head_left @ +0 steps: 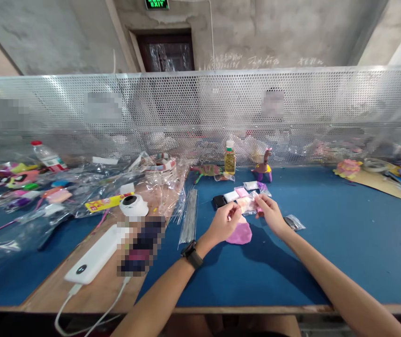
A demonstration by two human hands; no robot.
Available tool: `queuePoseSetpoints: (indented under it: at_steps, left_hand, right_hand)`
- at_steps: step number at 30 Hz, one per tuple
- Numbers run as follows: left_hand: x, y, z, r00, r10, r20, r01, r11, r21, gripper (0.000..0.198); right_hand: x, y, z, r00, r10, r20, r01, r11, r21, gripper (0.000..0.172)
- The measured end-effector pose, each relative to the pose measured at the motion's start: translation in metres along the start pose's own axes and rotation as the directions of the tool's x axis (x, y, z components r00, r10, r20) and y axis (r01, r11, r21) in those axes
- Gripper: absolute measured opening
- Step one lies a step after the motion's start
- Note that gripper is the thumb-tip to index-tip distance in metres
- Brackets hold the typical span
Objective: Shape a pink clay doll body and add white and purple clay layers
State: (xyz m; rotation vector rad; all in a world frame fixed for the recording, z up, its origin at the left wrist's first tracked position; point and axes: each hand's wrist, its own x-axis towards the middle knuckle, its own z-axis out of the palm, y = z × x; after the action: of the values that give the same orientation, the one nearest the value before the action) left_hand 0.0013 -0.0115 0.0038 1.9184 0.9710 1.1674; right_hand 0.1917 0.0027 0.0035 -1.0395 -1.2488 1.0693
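Observation:
A small clear plastic packet [248, 203] with something pale peach in it is stretched between my two hands. My left hand [224, 222], with a dark watch on its wrist, pinches its left side. On the other side, the fingers of my right hand [270, 214] are closed on the plastic. Below them a flattened pink-purple piece of what looks like modelling clay [241, 234] lies on the blue table, partly behind my left hand. Just beyond are a black packet [218, 201], a white packet [231, 196] and a pink packet [241, 192].
Thin metal wires [189, 217] lie to the left, near a white power bank [97, 255] with a cable. A yellow bottle [229, 159] stands at the back between two clay figures. A dark packet [293, 222] lies right. A perforated metal screen [221, 103] runs behind.

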Motion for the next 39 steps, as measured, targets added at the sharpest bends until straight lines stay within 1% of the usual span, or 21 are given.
queuePoseSetpoints:
  at_steps: [2,4,6,8,9,10,12,15,17,22,25,31,36,39]
  left_hand:
    - [0.001,-0.002,0.0,0.997,-0.071,-0.028,0.069,0.995,-0.072,0.029]
    - [0.002,-0.003,0.0,0.989,-0.143,-0.039,0.133,0.974,-0.184,0.034]
    - [0.003,-0.004,0.0,0.982,-0.185,0.034,0.187,0.941,-0.282,0.04]
    - [0.004,-0.003,0.0,0.977,-0.176,0.122,0.207,0.923,-0.324,0.039]
    - [0.004,-0.003,0.0,0.977,-0.16,0.141,0.198,0.925,-0.325,0.038]
    - [0.004,-0.002,-0.001,0.98,-0.141,0.141,0.18,0.93,-0.319,0.038]
    - [0.005,-0.001,-0.001,0.988,-0.115,0.103,0.14,0.947,-0.288,0.035]
    - [0.005,0.001,-0.001,0.994,-0.106,0.035,0.111,0.963,-0.246,0.032]
    - [0.006,0.002,-0.002,0.994,-0.11,0.005,0.107,0.962,-0.251,0.032]
    - [0.006,0.003,-0.002,0.985,-0.166,0.039,0.17,0.93,-0.326,0.043]
    - [0.007,0.003,-0.002,0.983,-0.178,0.033,0.178,0.915,-0.363,0.045]
    - [0.008,0.0,-0.005,0.982,-0.189,-0.012,0.168,0.898,-0.406,0.044]
    - [0.008,0.0,-0.008,0.983,-0.184,-0.009,0.163,0.895,-0.416,0.04]
    - [0.007,0.002,-0.01,0.985,-0.171,-0.027,0.15,0.922,-0.356,0.039]
  right_hand:
    - [-0.003,0.0,0.001,0.999,0.012,0.043,-0.012,1.0,-0.01,0.048]
    - [-0.006,0.0,0.003,0.995,0.003,0.104,0.001,0.999,-0.046,0.046]
    - [-0.01,-0.001,0.005,0.984,-0.026,0.177,0.044,0.994,-0.097,0.043]
    - [-0.013,-0.003,0.006,0.972,-0.054,0.229,0.089,0.986,-0.142,0.041]
    - [-0.014,-0.004,0.006,0.968,-0.063,0.242,0.103,0.982,-0.157,0.04]
    - [-0.014,-0.005,0.006,0.967,-0.067,0.247,0.11,0.98,-0.167,0.04]
    - [-0.014,-0.005,0.004,0.969,-0.065,0.238,0.109,0.978,-0.178,0.04]
    - [-0.012,-0.006,0.002,0.973,-0.058,0.224,0.101,0.977,-0.188,0.042]
    - [-0.012,-0.006,0.001,0.974,-0.063,0.219,0.106,0.976,-0.193,0.043]
    - [-0.014,-0.01,0.0,0.97,-0.1,0.223,0.157,0.955,-0.25,0.041]
    - [-0.014,-0.011,0.0,0.968,-0.092,0.233,0.149,0.959,-0.241,0.041]
    - [-0.014,-0.014,-0.002,0.962,-0.031,0.272,0.079,0.983,-0.167,0.043]
    - [-0.015,-0.016,-0.002,0.957,-0.06,0.285,0.115,0.977,-0.18,0.04]
    - [-0.016,-0.013,-0.002,0.96,-0.068,0.272,0.127,0.971,-0.204,0.04]
